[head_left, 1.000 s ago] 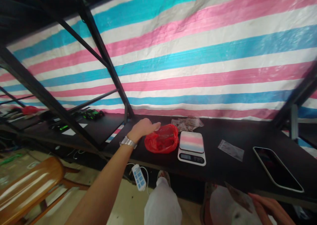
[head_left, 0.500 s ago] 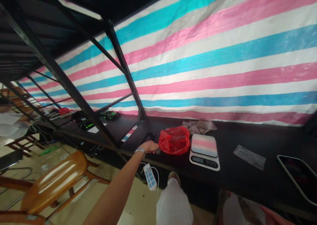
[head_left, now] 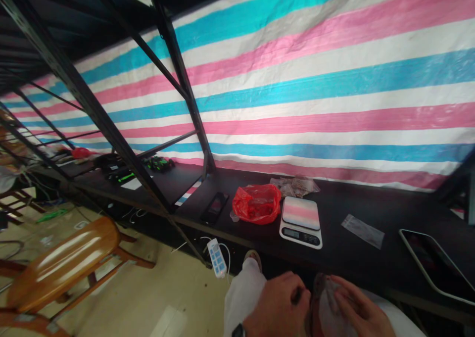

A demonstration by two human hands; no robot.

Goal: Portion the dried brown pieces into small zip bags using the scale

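Observation:
My left hand, a watch at its wrist, is closed over my lap at the bottom of the view. A small dark patch shows between its fingers; I cannot make out what it is. Just to its right, my right hand grips a clear plastic bag with something brownish at its edge. Ahead of the hands, a white digital scale lies on the black table with its plate bare. Left of the scale stands an open red plastic bag with dark contents, and a small clear round piece lies beside it.
Behind the scale lie filled clear bags. To the right are a flat zip bag and a large phone or tablet; a dark phone lies left. A power strip hangs below the edge. A wooden chair stands left.
My left hand has drawn back from beside the red bag to my lap, close to my right hand. The small round piece and the dark phone now show uncovered. The view has shifted slightly.

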